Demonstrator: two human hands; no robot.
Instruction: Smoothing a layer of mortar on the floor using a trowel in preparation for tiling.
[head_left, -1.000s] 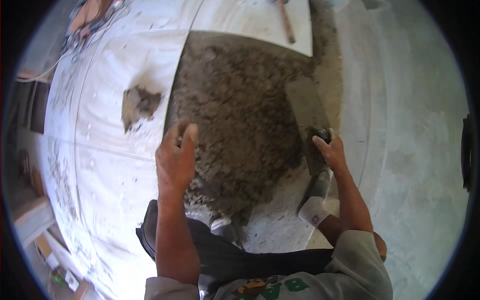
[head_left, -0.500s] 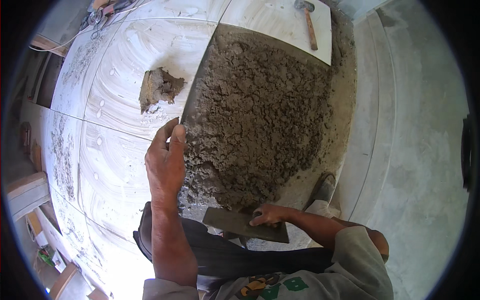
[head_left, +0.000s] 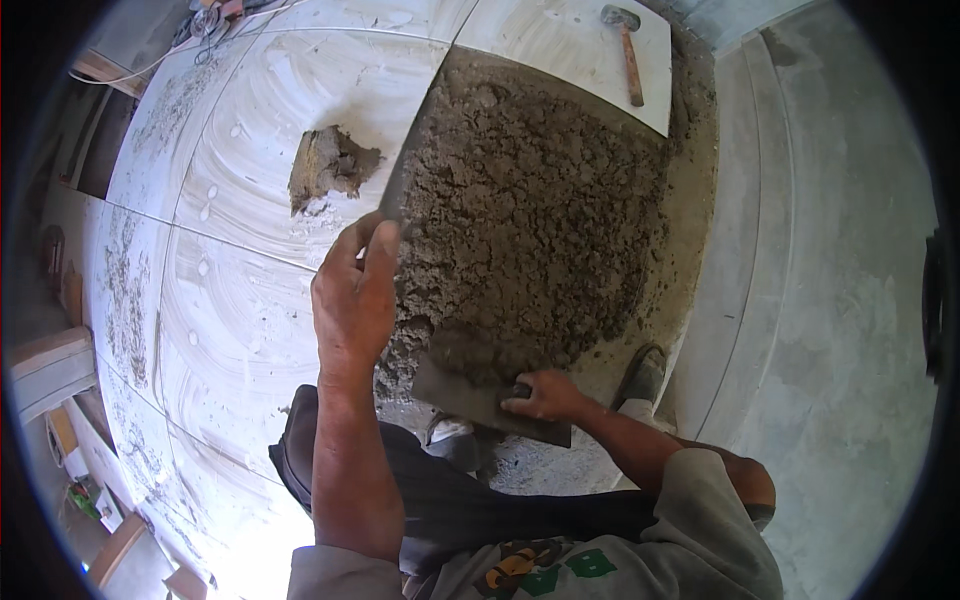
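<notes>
Holding a trowel at the mortar's near edge, right hand wrapped round its handle; left hand half-curled by white tile, can't tell if pinching anything.

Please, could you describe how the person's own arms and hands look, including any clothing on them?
Both hands, left and right, are bare, with no gloves visible. The forearms are also uncovered, without a visible watch. Loose, short grey sleeves cover the upper arms.
</notes>
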